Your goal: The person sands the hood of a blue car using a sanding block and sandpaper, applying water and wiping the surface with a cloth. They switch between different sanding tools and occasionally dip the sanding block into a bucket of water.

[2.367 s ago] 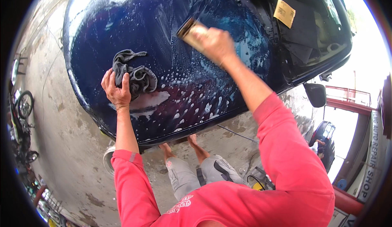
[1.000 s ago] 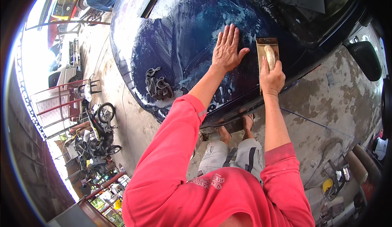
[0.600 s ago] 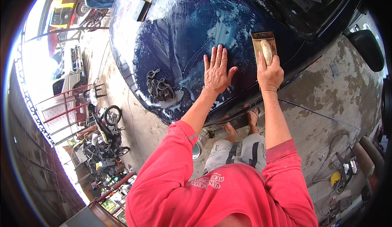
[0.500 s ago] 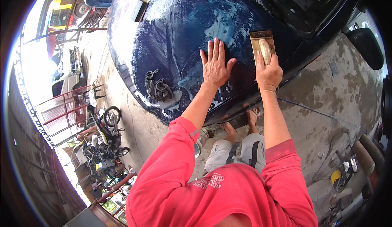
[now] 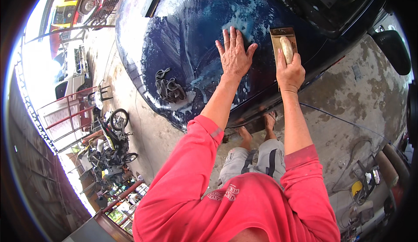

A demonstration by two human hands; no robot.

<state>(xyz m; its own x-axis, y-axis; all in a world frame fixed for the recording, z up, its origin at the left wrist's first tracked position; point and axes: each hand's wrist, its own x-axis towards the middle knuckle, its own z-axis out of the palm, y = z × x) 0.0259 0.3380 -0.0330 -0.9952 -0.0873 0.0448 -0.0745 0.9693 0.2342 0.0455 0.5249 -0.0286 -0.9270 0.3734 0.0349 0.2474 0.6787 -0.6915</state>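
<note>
A dark blue car hood point(image 5: 174, 46) lies before me, streaked with whitish residue and lighter blue patches. My left hand point(image 5: 236, 58) rests flat on it, fingers spread, just below a pale worn patch. To the right, my right hand point(image 5: 291, 73) is wrapped round the pale handle of a flat hand sanding block point(image 5: 285, 46). The block lies against the hood near the windshield side; its underside is hidden. A crumpled dark grey rag point(image 5: 169, 87) sits on the hood left of my left hand. Farther off, a small dark rectangular block point(image 5: 151, 5) rests near the hood's far edge.
The side mirror point(image 5: 390, 52) juts out at the right. A dark hose point(image 5: 344, 119) runs over the stained concrete floor point(image 5: 333, 150). Motorcycles point(image 5: 111, 142) and red railings stand to the left. Assorted gear, including something yellow point(image 5: 357, 187), lies at lower right.
Both hands have shifted slightly right in view, the left one also a little farther up the hood. The sanding block has moved with the right hand. A person at the top left has mostly left view.
</note>
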